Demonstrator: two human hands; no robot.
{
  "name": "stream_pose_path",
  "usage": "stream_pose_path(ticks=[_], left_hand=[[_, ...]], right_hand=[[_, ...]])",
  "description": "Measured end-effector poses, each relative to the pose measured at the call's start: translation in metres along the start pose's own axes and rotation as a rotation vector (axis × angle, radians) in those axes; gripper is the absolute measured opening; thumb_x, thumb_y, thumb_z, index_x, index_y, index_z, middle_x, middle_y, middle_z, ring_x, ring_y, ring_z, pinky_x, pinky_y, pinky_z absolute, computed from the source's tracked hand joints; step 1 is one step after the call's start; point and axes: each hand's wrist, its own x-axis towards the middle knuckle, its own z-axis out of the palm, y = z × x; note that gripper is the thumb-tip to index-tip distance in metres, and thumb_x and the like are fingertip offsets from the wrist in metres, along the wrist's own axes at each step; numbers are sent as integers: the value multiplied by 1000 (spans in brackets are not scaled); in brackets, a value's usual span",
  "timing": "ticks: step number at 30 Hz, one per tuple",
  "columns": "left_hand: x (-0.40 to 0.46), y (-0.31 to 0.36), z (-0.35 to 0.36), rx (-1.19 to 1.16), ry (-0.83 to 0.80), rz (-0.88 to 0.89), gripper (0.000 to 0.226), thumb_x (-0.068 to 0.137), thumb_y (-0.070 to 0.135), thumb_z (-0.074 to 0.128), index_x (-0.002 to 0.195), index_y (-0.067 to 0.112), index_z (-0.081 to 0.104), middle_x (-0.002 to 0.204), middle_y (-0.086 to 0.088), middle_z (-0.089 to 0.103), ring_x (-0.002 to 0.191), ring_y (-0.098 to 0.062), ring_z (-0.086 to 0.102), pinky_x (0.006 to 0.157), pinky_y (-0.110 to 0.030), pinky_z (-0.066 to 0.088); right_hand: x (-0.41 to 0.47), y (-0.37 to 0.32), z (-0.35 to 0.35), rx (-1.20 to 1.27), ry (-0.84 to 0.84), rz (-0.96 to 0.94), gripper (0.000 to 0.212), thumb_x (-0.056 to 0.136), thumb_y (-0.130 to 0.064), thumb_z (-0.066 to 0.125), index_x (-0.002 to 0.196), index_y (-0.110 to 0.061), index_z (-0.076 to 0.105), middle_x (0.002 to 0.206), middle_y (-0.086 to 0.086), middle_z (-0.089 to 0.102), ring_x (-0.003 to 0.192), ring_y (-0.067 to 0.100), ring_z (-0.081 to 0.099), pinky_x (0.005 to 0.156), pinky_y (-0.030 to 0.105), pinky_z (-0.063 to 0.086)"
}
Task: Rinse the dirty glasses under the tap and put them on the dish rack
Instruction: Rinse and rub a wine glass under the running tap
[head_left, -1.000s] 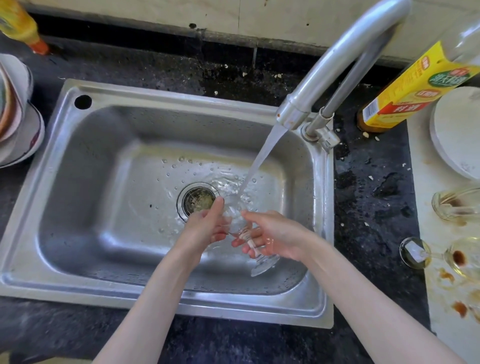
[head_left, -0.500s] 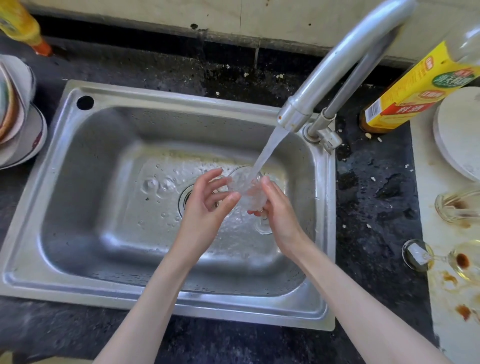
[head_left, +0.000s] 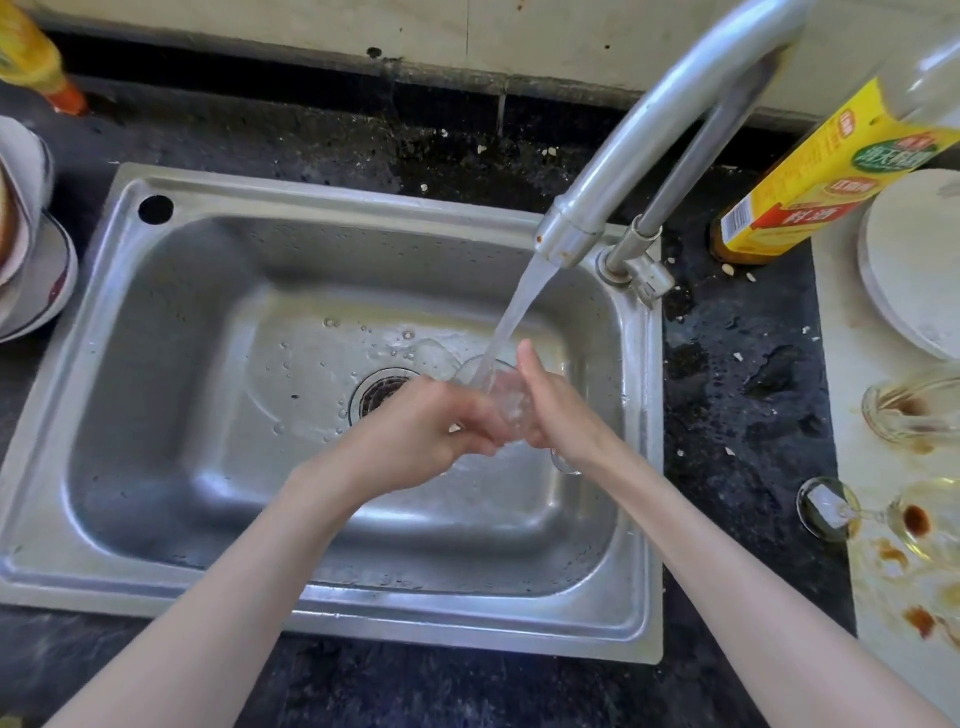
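Over the steel sink, I am cupping a stemmed wine glass between both hands, left hand and right hand curling round it, bowl tilting into the tap stream; turning it slowly should flush every side.

Sink basin left of my hands is open. Tap spout arches overhead on my right; yellow bottle and stained glasses crowd the right counter.

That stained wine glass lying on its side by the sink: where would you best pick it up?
Probably by the thin stem, coming down from above. The wine glass lies on its side with its foot toward the sink, so the stem is exposed between bowl and foot.
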Motion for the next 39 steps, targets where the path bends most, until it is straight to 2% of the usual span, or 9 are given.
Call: stream_pose_path(ticks=[5,9,11,17,22,28,32,34,39], left_hand=[[2,8,9,-357,266,-219,29,73,1,74,69,20,53,66,7,60,57,-1,53,56,-16,41],[4,15,-1,-150,-67,-9,17,79,6,71,84,22,66,80,15,68,77,6,59,70,-6,38],[4,13,-5,-74,-60,-47,22,73,13,77,70,32,67,67,23,66,70,8,59,66,-4,38],[4,5,10,-189,238,-195,25,73,11,76,71,22,53,63,13,57,57,3,51,58,-19,37],[2,6,-1,-116,-24,-129,13,74,8,75,71,20,69,59,26,63,68,14,57,66,-2,36],[3,2,7,-254,256,-205,30,71,9,77,67,24,52,59,16,57,56,-3,49,58,-20,40],[-1,2,-4,-281,-140,-106,21,81,2,66,83,23,66,79,11,71,80,-5,65,78,-19,48],[0,-1,-3,-241,-64,-180,23,77,4,71,70,25,64,66,16,68,68,2,62,69,-16,46],[1,-7,11,-223,238,-227,23,75,8,74,69,17,53,61,11,56,55,-2,48,56,-18,39]], right_hand=[[-5,8,-1,-134,23,-170,57,84,-60,41,128,-23,47,106,-17,54,93,0,51,80,20,38],[4,6,-1,-21,-4,-63,69,100,-48,18,98,5,63,45,-11,51,40,-1,42,44,11,31],[6,6,-2,-8,-68,-5,79,100,-49,13,93,13,61,39,-6,46,35,2,38,42,15,29],[4,12,8,-10,-8,-119,55,85,-56,41,125,-18,47,107,-11,56,97,4,54,82,23,45],[8,11,4,-21,-15,-38,62,99,-50,12,85,-15,62,44,-10,56,41,-3,48,44,11,34],[7,19,17,-21,17,-163,77,74,-75,38,124,-18,47,114,-8,55,102,3,53,87,31,48],[6,15,16,86,-44,-67,73,97,-53,16,93,5,60,60,16,57,46,11,46,39,15,32],[7,15,15,121,-103,-9,75,97,-55,13,92,4,58,47,8,49,35,5,37,35,14,24],[8,27,23,70,-55,-109,62,80,-69,48,121,-23,46,113,-8,56,97,1,55,79,22,46]])
